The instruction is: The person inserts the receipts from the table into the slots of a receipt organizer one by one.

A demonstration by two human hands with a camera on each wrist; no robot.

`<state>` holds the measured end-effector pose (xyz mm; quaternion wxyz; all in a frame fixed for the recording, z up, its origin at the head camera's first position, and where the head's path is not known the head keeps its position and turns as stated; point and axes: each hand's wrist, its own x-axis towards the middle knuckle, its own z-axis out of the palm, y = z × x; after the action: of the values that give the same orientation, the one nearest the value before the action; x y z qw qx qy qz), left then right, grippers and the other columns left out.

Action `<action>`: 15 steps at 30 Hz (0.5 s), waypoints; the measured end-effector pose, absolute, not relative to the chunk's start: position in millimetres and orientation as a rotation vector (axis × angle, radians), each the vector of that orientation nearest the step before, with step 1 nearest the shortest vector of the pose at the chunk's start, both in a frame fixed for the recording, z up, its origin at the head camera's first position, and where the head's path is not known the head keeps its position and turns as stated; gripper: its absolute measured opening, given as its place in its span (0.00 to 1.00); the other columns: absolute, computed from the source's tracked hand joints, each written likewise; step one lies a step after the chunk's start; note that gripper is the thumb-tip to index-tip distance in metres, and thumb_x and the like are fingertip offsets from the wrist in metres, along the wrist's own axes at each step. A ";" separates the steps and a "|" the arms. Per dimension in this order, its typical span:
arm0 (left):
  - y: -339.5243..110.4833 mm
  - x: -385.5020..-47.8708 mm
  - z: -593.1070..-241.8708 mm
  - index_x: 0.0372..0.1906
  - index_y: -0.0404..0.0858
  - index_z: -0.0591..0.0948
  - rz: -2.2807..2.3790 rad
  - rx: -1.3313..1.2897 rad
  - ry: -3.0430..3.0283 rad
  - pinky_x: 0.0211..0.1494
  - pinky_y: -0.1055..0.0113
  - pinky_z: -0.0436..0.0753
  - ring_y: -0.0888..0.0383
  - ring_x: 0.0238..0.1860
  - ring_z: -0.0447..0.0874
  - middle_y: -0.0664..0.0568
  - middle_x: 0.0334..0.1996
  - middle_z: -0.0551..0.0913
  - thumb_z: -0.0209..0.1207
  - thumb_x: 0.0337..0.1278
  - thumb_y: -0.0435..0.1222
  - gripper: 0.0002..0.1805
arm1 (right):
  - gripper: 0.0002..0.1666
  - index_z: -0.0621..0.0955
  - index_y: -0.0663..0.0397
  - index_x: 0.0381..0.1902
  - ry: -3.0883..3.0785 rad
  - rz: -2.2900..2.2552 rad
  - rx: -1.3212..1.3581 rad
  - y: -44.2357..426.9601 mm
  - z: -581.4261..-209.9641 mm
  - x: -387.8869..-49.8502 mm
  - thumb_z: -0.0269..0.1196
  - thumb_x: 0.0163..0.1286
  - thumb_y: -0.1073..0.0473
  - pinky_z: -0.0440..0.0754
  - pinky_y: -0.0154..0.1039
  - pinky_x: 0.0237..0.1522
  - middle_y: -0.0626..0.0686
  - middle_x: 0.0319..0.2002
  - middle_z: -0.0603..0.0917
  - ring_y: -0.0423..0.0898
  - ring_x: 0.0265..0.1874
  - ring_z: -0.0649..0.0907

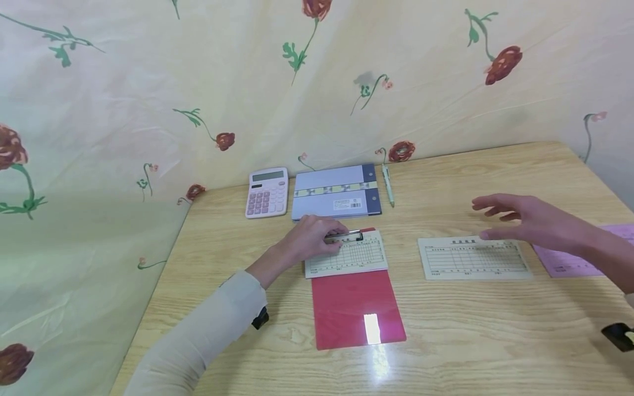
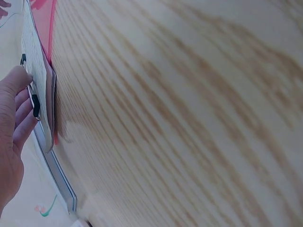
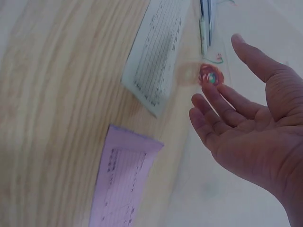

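My left hand grips the metal clip of a red clipboard, its thumb and fingers on either side of the clip in the left wrist view. Under the clip lies a stack of white printed forms, covering the upper part of the board. Further right, my right hand hovers with fingers apart and holds nothing. Beneath it on the table lies another white form. A pink form lies beside that one, partly behind my right forearm in the head view.
At the back of the wooden table are a pink calculator, a blue-grey folder and a light green pen. A flowered cloth hangs behind and along the left side.
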<state>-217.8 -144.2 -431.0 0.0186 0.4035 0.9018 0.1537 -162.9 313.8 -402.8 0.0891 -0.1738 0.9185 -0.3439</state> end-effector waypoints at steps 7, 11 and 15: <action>-144.1 -217.1 -429.6 0.56 0.43 0.90 0.490 1.240 2.790 0.46 0.76 0.83 0.65 0.44 0.89 0.56 0.50 0.92 0.71 0.66 0.39 0.16 | 0.30 0.82 0.63 0.63 2.819 -1.048 -0.498 331.8 -415.0 -154.6 0.77 0.65 0.63 0.75 0.19 0.44 0.45 0.53 0.86 0.28 0.45 0.78; -144.0 -217.3 -429.6 0.56 0.44 0.90 0.485 1.242 2.795 0.46 0.76 0.83 0.66 0.44 0.89 0.56 0.50 0.92 0.71 0.65 0.39 0.16 | 0.28 0.83 0.60 0.61 2.822 -1.058 -0.497 338.4 -420.5 -151.1 0.78 0.64 0.62 0.75 0.19 0.43 0.43 0.51 0.87 0.31 0.44 0.80; -143.9 -217.9 -430.4 0.56 0.43 0.90 0.485 1.247 2.796 0.45 0.77 0.82 0.66 0.43 0.89 0.56 0.50 0.92 0.71 0.65 0.38 0.15 | 0.27 0.85 0.59 0.59 2.823 -1.109 -0.497 343.4 -427.5 -148.5 0.79 0.62 0.65 0.77 0.20 0.43 0.36 0.49 0.87 0.32 0.44 0.80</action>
<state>-217.9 -143.9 -430.4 0.0209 0.4022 0.9018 0.1566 -148.5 343.4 -427.5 0.0341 -0.1617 0.9179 -0.3608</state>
